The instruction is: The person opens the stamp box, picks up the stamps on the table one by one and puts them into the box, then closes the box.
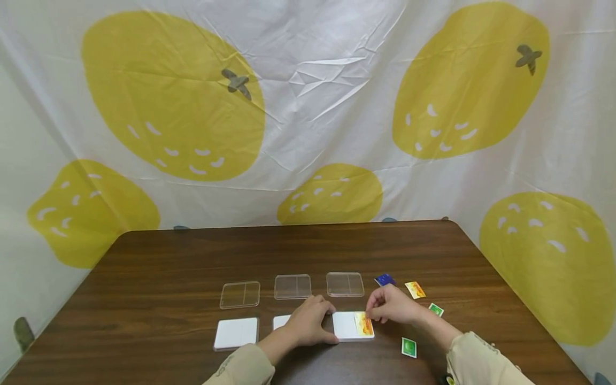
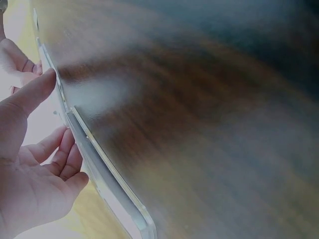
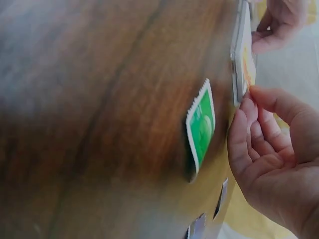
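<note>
The left hand (image 1: 310,322) holds a white box (image 1: 344,326); on it, the right hand (image 1: 392,306) pinches one orange stamp (image 1: 364,325), which looks nearly done. Two more boxes (image 1: 236,332), one partly hidden, show none. Loose near the right hand: two green stamps (image 1: 409,347), one blue stamp (image 1: 384,279), another orange stamp (image 1: 415,290). Three clear lids (image 1: 345,284) lie past the left hand.

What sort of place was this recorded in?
Probably an indoor tabletop workspace: a brown wood-grain table, backed by a white cloth printed with yellow fruit, set with three clear rectangular plastic panels.

Glossy wood-grain table (image 1: 192,256), smooth clear-plastic lids (image 1: 345,284), papery stamps (image 1: 409,347), creased, slightly shiny cloth backdrop (image 1: 332,101)
</note>
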A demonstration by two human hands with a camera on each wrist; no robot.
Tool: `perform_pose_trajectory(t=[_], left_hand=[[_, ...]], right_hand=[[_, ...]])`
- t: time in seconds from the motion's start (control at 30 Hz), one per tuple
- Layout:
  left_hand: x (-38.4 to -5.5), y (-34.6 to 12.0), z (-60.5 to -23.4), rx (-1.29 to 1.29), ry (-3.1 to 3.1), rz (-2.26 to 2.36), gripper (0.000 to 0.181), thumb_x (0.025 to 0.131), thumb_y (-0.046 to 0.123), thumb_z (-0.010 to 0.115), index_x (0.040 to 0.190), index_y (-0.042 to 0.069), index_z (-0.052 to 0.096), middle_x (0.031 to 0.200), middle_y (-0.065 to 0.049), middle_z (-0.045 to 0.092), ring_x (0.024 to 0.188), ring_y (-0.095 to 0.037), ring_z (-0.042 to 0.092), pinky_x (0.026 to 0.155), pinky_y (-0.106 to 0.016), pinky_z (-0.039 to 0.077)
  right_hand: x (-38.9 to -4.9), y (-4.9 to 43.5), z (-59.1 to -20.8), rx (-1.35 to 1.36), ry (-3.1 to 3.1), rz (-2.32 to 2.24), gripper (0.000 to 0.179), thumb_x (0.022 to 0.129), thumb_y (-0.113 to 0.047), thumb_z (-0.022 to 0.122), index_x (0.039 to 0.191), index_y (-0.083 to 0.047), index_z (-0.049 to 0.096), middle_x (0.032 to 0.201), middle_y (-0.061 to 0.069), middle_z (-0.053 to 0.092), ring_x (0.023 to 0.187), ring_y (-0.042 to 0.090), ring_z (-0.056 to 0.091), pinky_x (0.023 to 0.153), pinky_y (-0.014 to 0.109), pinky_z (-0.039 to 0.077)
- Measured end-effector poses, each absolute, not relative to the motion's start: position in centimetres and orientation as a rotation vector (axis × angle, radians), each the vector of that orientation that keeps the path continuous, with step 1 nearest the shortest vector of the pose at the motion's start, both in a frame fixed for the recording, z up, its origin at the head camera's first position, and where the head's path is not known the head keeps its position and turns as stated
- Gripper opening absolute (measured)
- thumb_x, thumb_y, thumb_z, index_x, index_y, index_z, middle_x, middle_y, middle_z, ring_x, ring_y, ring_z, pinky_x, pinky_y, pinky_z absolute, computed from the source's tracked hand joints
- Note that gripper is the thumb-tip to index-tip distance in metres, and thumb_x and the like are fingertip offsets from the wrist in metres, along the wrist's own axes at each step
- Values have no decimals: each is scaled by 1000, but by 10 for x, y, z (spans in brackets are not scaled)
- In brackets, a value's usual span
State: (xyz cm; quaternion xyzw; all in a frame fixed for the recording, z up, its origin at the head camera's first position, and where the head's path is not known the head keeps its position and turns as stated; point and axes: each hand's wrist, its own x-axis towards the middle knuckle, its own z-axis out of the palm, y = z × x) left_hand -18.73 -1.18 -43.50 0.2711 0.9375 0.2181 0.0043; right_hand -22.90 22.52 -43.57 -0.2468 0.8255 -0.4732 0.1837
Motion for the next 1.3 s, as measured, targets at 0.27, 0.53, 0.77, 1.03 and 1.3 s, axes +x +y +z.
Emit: perform_pose_trajectory(t=[0.27, 0.53, 0.77, 1.03, 1.3], left_hand=[[-186, -11, -435, 860, 2937, 690, 48, 60, 36, 81, 96, 9, 64, 89, 3, 57, 83, -10, 47, 72, -21, 41], [-186, -11, -434, 867, 2940, 699, 47, 60, 35, 81, 95, 9, 64, 88, 3, 56, 83, -10, 47, 72, -21, 41], [-186, -11, -435, 873, 2942, 700, 47, 60, 35, 81, 95, 9, 64, 88, 3, 56, 84, -10, 48, 73, -21, 42], [-187, -12, -435, 860, 2933, 695, 48, 60, 36, 81, 96, 9, 63, 88, 3, 56, 83, -10, 48, 73, -22, 42], [-187, -12, -434, 857, 2933, 698, 47, 60, 35, 81, 96, 9, 63, 88, 3, 56, 83, -10, 47, 73, -22, 42]], right_hand=[[-223, 221, -434, -717, 2480, -1266, 8, 74, -4, 68, 73, 2, 62, 62, 1, 59, 51, 6, 50, 45, 22, 45], [-217, 213, -434, -761, 2691, -1163, 7, 69, -2, 69, 66, -4, 63, 58, -4, 56, 49, 1, 45, 44, 20, 41], [-216, 211, -435, -774, 2788, -1093, 9, 67, -3, 70, 63, -6, 62, 57, -6, 56, 52, 0, 45, 48, 19, 39], [-213, 208, -432, -791, 2865, -1021, 11, 67, -3, 71, 62, -8, 63, 55, -7, 55, 50, 0, 43, 47, 19, 39], [-210, 207, -431, -854, 2955, -947, 13, 66, -5, 71, 60, -11, 61, 54, -10, 55, 50, -3, 43, 48, 18, 40]])
